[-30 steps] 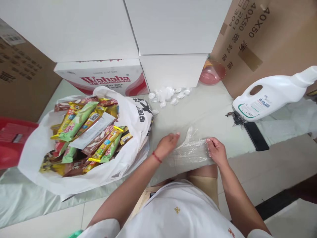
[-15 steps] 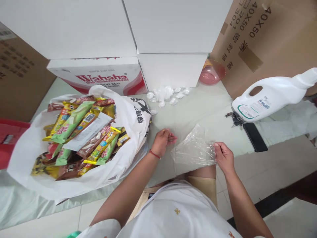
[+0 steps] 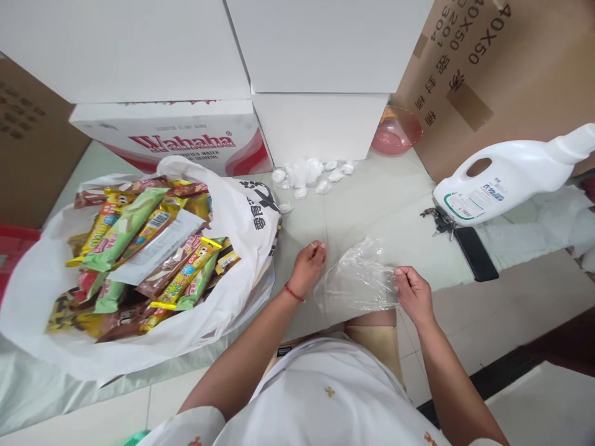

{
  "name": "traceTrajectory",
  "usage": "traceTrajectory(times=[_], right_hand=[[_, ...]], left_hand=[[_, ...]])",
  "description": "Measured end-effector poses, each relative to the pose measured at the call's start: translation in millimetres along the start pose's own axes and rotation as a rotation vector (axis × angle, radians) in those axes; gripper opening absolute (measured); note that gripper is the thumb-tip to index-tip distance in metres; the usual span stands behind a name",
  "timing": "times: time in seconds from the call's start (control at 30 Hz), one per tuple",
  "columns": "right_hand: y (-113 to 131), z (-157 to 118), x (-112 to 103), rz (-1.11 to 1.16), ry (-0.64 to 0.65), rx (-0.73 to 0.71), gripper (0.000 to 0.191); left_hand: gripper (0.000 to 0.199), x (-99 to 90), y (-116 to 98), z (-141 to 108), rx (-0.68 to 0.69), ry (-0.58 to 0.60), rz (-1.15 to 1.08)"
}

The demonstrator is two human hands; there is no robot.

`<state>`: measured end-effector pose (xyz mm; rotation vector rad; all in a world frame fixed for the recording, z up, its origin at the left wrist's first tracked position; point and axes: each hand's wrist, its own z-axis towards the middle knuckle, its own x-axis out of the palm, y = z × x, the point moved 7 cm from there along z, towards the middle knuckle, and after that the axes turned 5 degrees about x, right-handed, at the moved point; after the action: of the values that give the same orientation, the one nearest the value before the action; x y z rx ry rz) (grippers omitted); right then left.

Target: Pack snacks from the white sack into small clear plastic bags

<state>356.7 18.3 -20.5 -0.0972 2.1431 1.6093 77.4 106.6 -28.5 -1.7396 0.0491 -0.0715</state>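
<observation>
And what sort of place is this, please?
Possibly a storeroom or small shop's back corner: a Wahaha water carton, a large brown carton and a white bag full of wrapped snacks.

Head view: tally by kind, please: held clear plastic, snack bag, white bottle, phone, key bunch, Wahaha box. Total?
Held clear plastic: 1
Snack bag: 1
White bottle: 1
Phone: 1
Key bunch: 1
Wahaha box: 1
Total: 6

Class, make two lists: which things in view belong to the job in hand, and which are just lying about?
Seem to belong:
clear plastic, pinched by the right hand
left hand, near the plastic

Seem to be just lying about, untouched:
white bottle
keys
black phone
pink bowl
</observation>
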Motion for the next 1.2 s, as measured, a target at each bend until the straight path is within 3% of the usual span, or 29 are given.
traceTrajectory(times=[0.1, 0.2, 0.27, 0.37, 0.5, 0.7, 0.9, 1.07, 1.2], right_hand=[[-0.5, -5.1, 7.1, 0.029, 0.037, 0.025, 0.036], [5.5, -4.5, 11.2, 0.025, 0.050, 0.009, 0.037], [9.1, -1.7, 10.3, 0.012, 0.040, -0.013, 0.037], [10.6, -0.7, 7.6, -0.004, 0.021, -0.037, 0.036], [6.5, -11.1, 12.0, 0.020, 0.044, 0.012, 0.037], [22.5, -20.7, 14.0, -0.050, 0.034, -0.082, 0.035], [33.0, -21.3, 4.0, -0.193, -0.008, -0.167, 0.034], [32.8, -20.6, 7.0, -0.185, 0.004, -0.165, 0.036], [37.3, -15.4, -1.0, -0.196, -0.068, -0.165, 0.039]], left_hand=[[0.041, 2.5, 0.9, -9.5, -0.030, 0.026, 0.071], [0.034, 15.4, -0.1, -14.3, -0.022, 0.108, 0.381], [0.035, 22.9, 2.3, -14.6, -0.032, 0.180, 0.469], [0.045, 24.8, 3.1, -15.1, -0.032, 0.232, 0.214], [0.051, 12.2, 7.2, -22.9, -0.090, 0.163, -0.127], [0.052, 4.8, 18.7, -30.6, -0.073, 0.080, -0.182], [0.052, 1.4, 9.5, -35.0, 0.046, 0.065, -0.073], [0.053, -7.6, 9.2, -41.6, -0.024, 0.093, -0.119], [0.050, -25.2, 18.8, -37.7, -0.118, -0.042, -0.313]])
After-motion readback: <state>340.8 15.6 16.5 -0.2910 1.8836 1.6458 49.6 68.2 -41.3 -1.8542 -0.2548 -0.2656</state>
